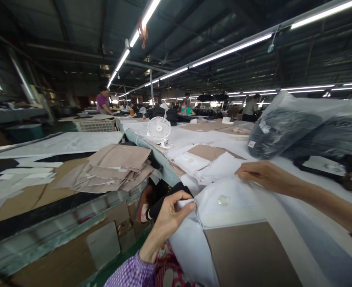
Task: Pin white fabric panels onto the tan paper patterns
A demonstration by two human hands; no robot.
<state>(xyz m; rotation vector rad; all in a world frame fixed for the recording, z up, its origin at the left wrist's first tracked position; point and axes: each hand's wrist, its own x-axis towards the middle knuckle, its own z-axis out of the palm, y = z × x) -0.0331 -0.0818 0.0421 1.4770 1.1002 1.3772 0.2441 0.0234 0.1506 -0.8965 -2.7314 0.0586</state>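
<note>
A white fabric piece (238, 203) joined to a brown panel (250, 251) lies before me, partly over the table edge. My left hand (172, 211) pinches its left edge between thumb and fingers. At the upper right edge, my right hand (256, 173) is closed on the same white fabric, its fingertips pressed together. A small round, clear-looking spot (223, 200) shows on the white part between my hands. Just beyond lie more white pieces (217, 167) and a brown piece (207, 152).
A small white fan (159, 129) stands on the table's left edge. Stacked brown fabric pieces (116, 167) lie on the left table. Plastic-wrapped dark bundles (295, 123) sit at the right. Several people are farther back, one in a purple top (103, 103).
</note>
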